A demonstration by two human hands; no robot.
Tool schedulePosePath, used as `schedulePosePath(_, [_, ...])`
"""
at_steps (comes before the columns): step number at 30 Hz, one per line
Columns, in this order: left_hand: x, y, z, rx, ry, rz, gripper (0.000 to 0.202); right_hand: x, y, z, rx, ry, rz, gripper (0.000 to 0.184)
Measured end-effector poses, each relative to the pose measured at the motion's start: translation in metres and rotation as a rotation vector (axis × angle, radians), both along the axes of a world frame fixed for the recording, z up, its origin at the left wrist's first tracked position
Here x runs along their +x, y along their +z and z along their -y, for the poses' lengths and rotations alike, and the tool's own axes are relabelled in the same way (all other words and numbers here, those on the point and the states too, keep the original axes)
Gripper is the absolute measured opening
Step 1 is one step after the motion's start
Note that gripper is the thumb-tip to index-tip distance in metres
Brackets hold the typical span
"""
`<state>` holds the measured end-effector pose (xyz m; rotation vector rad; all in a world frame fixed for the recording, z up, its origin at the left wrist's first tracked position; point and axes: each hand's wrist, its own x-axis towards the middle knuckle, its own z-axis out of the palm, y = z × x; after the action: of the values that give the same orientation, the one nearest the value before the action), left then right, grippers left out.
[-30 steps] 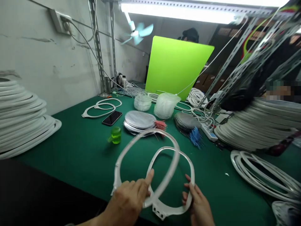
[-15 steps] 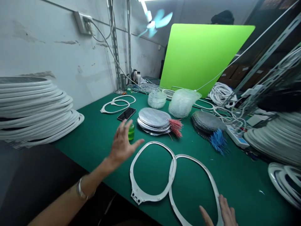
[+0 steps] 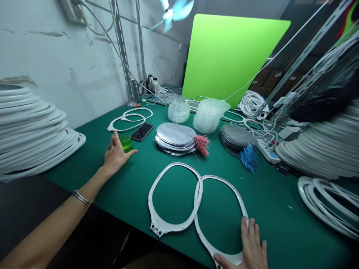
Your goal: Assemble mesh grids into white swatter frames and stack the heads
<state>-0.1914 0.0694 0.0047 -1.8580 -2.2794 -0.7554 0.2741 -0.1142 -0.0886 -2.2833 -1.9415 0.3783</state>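
A small green jar [image 3: 126, 144] of clear material sits between the thumb and fingers of my left hand [image 3: 114, 154], partly hidden by it. The fingers curve along its left side, beside the phone. At the front of the table lie two white oval hoop frames, the left frame [image 3: 150, 201] overlapping the edge of the right frame [image 3: 231, 186]. Each has a wider bracket end toward me. Over the right side of the right frame rests my right hand [image 3: 252, 243], fingers extended and thumb out across its lower rim.
Mesh discs with red ties [image 3: 175, 134] and dark mesh discs with blue ties [image 3: 238, 138] lie mid-table. Behind stand clear ring stacks [image 3: 209, 116]. A phone [image 3: 142, 132] lies near two white hoops [image 3: 126, 127]. Tall stacks of white hoops [image 3: 30, 134] flank the table.
My left hand has moved left with the green jar, from in front of the phone to its left. My right hand now lies more fully over the right frame. The view has shifted.
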Motion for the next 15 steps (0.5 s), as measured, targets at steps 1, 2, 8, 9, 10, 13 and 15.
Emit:
schedulePosePath(1, [0.014,0.0,0.009,0.05,-0.011,-0.027,0.108,0.0,-0.001,0.002,0.007,0.026,0.03,0.123])
schedulePosePath(2, [0.03,-0.001,0.02,0.094,-0.038,-0.065,0.109,-0.001,-0.002,0.004,0.029,0.049,0.061,0.125])
schedulePosePath(8, [0.096,-0.046,0.093,-0.265,-0.792,-0.238,0.078,-0.016,-0.008,0.011,0.152,0.056,0.209,0.132])
schedulePosePath(9, [0.092,-0.054,0.098,-0.283,-0.77,-0.242,0.08,-0.019,-0.006,0.01,0.137,0.059,0.206,0.132])
schedulePosePath(10, [0.085,-0.06,0.1,-0.284,-0.731,-0.247,0.081,-0.022,-0.004,0.009,0.112,0.064,0.195,0.131])
schedulePosePath(13, [0.058,-0.067,0.099,-0.253,-0.631,-0.266,0.082,-0.034,0.007,0.004,0.018,0.067,0.156,0.129])
schedulePosePath(15, [0.047,-0.066,0.097,-0.246,-0.588,-0.266,0.082,-0.042,0.015,0.0,-0.011,0.072,0.155,0.126])
